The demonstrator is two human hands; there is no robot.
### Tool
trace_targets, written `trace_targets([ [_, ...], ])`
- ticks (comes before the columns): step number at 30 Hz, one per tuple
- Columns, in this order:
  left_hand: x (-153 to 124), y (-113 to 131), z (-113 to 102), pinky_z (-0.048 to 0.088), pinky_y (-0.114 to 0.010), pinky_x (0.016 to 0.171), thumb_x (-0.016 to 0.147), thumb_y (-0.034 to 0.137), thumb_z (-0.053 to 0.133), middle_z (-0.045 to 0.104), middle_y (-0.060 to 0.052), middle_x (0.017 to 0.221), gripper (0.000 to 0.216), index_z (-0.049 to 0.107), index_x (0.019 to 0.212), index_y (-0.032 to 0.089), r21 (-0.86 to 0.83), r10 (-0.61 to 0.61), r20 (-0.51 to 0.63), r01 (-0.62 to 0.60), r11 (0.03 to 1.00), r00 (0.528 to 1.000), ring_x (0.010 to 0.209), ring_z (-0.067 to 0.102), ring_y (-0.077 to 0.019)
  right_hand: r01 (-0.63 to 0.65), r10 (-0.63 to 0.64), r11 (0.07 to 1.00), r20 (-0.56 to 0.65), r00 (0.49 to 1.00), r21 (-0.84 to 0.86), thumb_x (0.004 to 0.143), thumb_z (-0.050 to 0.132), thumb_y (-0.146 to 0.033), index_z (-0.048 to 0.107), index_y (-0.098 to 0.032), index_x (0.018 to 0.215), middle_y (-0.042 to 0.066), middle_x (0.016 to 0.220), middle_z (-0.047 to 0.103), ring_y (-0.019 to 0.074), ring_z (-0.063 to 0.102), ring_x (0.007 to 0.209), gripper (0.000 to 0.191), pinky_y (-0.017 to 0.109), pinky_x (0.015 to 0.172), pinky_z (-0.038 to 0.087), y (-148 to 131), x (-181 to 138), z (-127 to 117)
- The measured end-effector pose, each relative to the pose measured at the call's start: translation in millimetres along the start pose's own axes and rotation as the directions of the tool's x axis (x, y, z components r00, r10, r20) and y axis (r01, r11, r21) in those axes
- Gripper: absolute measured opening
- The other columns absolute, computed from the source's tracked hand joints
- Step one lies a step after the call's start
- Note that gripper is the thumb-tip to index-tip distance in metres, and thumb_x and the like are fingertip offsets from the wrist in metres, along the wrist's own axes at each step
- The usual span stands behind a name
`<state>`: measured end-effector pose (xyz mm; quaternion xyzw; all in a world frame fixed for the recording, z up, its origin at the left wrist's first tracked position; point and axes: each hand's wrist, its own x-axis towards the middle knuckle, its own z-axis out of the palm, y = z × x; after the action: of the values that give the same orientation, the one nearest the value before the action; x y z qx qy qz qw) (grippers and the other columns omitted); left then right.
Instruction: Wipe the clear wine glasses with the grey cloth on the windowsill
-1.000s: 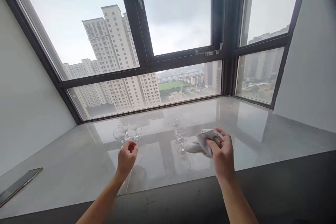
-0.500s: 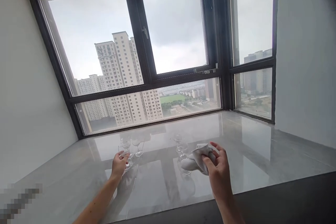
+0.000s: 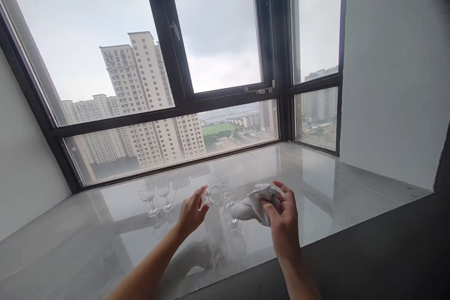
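My left hand (image 3: 193,208) is closed on a clear wine glass (image 3: 213,195), lifted above the sill and tipped so that a round end faces me. In my right hand (image 3: 284,206) is a bunched white cloth (image 3: 259,204), pinched between thumb and fingers, a loose fold hanging to the left. Just below that fold, a stemmed glass (image 3: 234,223) stands on the sill, its upper part partly covered by the cloth. Another glass (image 3: 224,181) is faintly seen behind. Farther left, two wine glasses (image 3: 151,199) (image 3: 166,194) stand upright side by side.
The glossy grey tiled sill (image 3: 274,248) mirrors the window and ends at a front edge on my side. Dark window frames (image 3: 176,110) rise behind the glasses. White walls (image 3: 390,79) close off both sides.
My left hand has lifted a wine glass from the left group and carried it right, towards the cloth. My right hand keeps the cloth. The view has shifted to the right.
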<state>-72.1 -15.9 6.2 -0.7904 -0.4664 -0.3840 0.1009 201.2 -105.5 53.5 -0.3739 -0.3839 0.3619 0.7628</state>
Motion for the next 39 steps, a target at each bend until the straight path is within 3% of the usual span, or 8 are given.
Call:
trace_targets([
  [5,-8,2,3,0.046,-0.022,0.061,0.091,0.039,0.051,0.071,-0.003,0.091,0.049,0.047,0.136,0.02,-0.092,-0.026,0.015,0.028,0.995,1.0,0.057,0.053,-0.01,0.04,-0.038,0.999,-0.055,0.998,0.028,0.077,0.068,-0.037,0.048,-0.023,0.128,0.007,0.102,0.066,0.0209,0.064,0.088,0.056,0.035,0.08,0.05,3,10,-7],
  [10,-12,6,0,0.045,-0.022,0.061,0.09,0.042,0.054,0.067,0.0,0.079,0.052,0.047,0.137,0.021,-0.118,-0.086,0.089,0.096,0.988,0.992,0.056,0.051,-0.0102,0.032,-0.026,0.995,-0.066,0.997,0.089,0.076,0.069,-0.034,0.048,-0.023,0.126,0.006,0.101,0.067,0.02,0.065,0.088,0.056,0.035,0.081,0.049,8,16,1],
  [13,-11,14,2,0.045,-0.022,0.061,0.091,0.041,0.054,0.066,0.001,0.077,0.051,0.048,0.137,0.021,-0.135,-0.033,0.115,0.049,0.99,0.993,0.057,0.05,-0.0101,0.059,-0.05,0.991,-0.076,0.996,0.121,0.076,0.067,-0.033,0.047,-0.023,0.126,0.005,0.1,0.066,0.0195,0.065,0.089,0.055,0.035,0.081,0.05,5,15,14],
  [18,-14,18,0,0.045,-0.022,0.06,0.091,0.041,0.054,0.064,0.001,0.073,0.05,0.05,0.137,0.021,-0.114,0.019,0.13,-0.005,0.993,0.991,0.055,0.049,-0.0099,0.108,-0.113,0.989,0.039,0.993,0.105,0.077,0.068,-0.031,0.044,-0.025,0.13,0.005,0.1,0.066,0.0191,0.065,0.087,0.059,0.034,0.079,0.052,-5,6,33],
  [27,-9,26,-9,0.041,-0.02,0.055,0.086,0.038,0.059,0.054,0.006,0.058,0.044,0.059,0.126,0.019,-0.051,0.056,-0.017,-0.057,0.997,0.998,0.049,0.047,-0.0084,0.09,-0.089,0.996,0.153,0.984,0.004,0.079,0.069,-0.031,0.043,-0.027,0.132,0.006,0.106,0.066,0.02,0.065,0.09,0.059,0.035,0.08,0.053,-11,-4,33],
  [39,-14,29,-12,0.041,-0.022,0.056,0.083,0.039,0.062,0.057,0.005,0.056,0.044,0.062,0.123,0.021,-0.06,0.046,0.0,-0.046,0.997,0.999,0.048,0.052,-0.0092,0.295,-0.204,0.929,0.354,0.913,-0.225,0.082,0.065,-0.029,0.055,-0.029,0.128,0.005,0.108,0.068,0.0208,0.066,0.088,0.046,0.032,0.076,0.055,1,-18,49],
])
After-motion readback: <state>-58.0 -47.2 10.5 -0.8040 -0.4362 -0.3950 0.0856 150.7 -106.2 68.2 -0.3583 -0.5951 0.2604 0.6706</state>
